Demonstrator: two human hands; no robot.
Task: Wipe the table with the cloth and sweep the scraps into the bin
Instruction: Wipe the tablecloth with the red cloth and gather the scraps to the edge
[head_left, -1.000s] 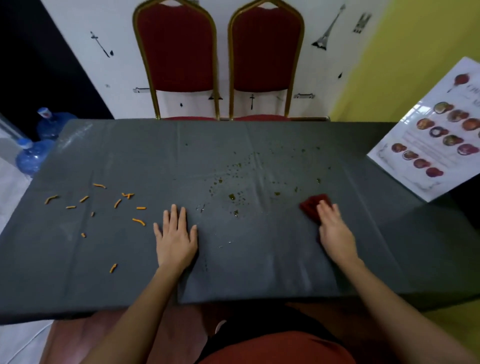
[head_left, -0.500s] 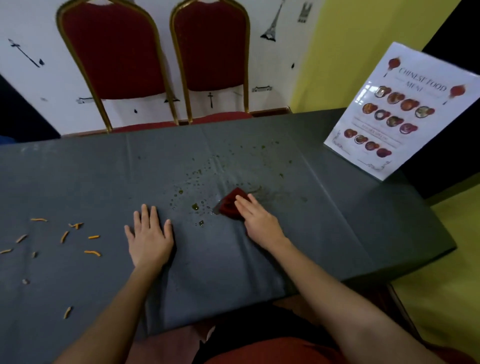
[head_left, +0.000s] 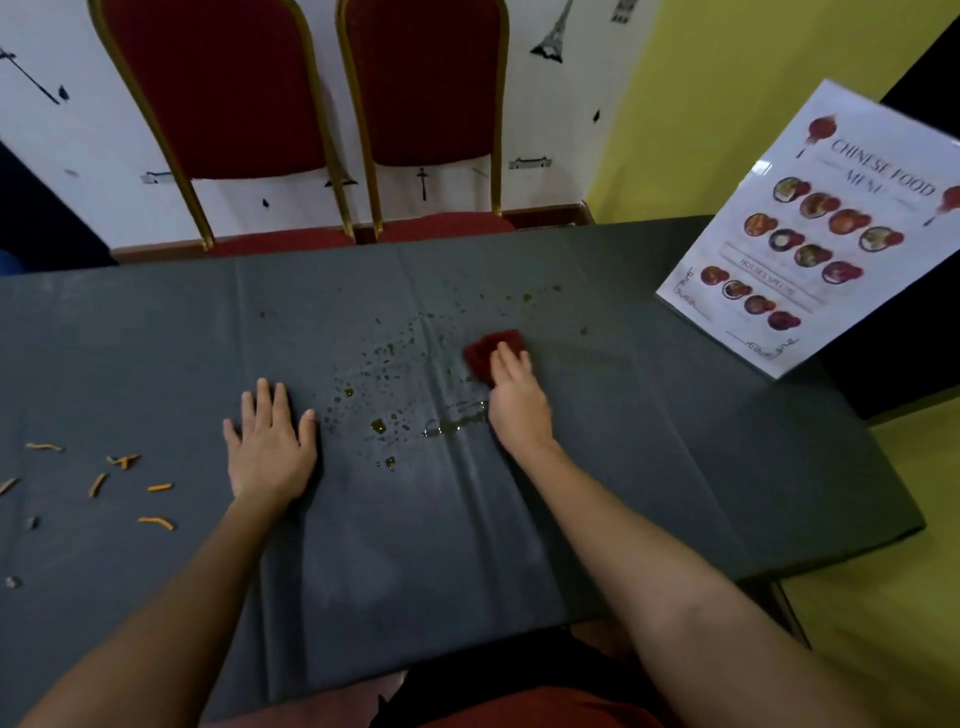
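A dark red cloth (head_left: 488, 349) lies on the grey-covered table (head_left: 675, 441), and my right hand (head_left: 515, 395) presses down on its near part. Greenish droplets (head_left: 379, 426) and a wet smear (head_left: 454, 418) are scattered over the table's middle, left of the cloth. My left hand (head_left: 270, 447) rests flat on the table with fingers apart, holding nothing. Several orange scraps (head_left: 156, 522) lie at the left side of the table. No bin is in view.
A standing menu card (head_left: 810, 228) is on the table's far right corner. Two red chairs with gold frames (head_left: 426, 104) stand behind the far edge, against a white wall. A yellow floor shows to the right.
My right hand has slid the cloth across the spill, away from me and to the right, leaving a wet streak. The view has swung right. My left hand stays flat.
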